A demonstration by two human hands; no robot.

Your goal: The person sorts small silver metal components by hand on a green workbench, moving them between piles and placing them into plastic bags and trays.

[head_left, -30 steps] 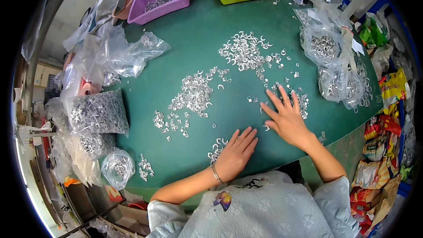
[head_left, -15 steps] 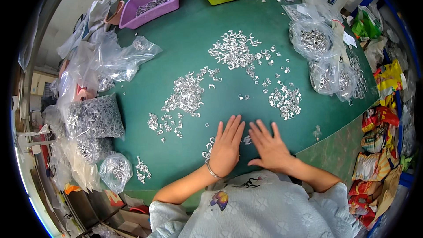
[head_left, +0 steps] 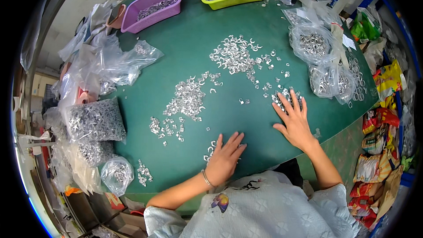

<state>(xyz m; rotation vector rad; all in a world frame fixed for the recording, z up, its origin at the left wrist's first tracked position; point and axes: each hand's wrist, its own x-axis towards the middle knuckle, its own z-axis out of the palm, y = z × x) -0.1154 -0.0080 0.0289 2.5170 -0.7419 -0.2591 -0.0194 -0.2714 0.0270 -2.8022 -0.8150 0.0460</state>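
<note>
My left hand (head_left: 223,159), with a bangle at its wrist, lies palm down near the table's front edge. Its fingers are stretched forward, and a few small silvery C-shaped metal pieces (head_left: 210,150) show beside it; what is under the palm is hidden. Fingers spread, my right hand (head_left: 296,128) reaches onto the right-hand pile of small silvery metal pieces (head_left: 276,99) and partly covers it. Farther off lies a larger heap of curved metal pieces (head_left: 233,55). Another pile of metal pieces (head_left: 185,98) spreads to the left, with loose ones around it.
On the green table (head_left: 176,48), a purple basin (head_left: 152,20) and a yellow-green basin (head_left: 235,2) hold metal pieces at the back. Filled clear bags line the left (head_left: 97,121) and right (head_left: 313,46) sides. Colourful packets (head_left: 372,165) stand beyond the right edge.
My right hand has moved forward and right, from beside the left hand onto the right-hand pile. My left hand has drawn back slightly toward me.
</note>
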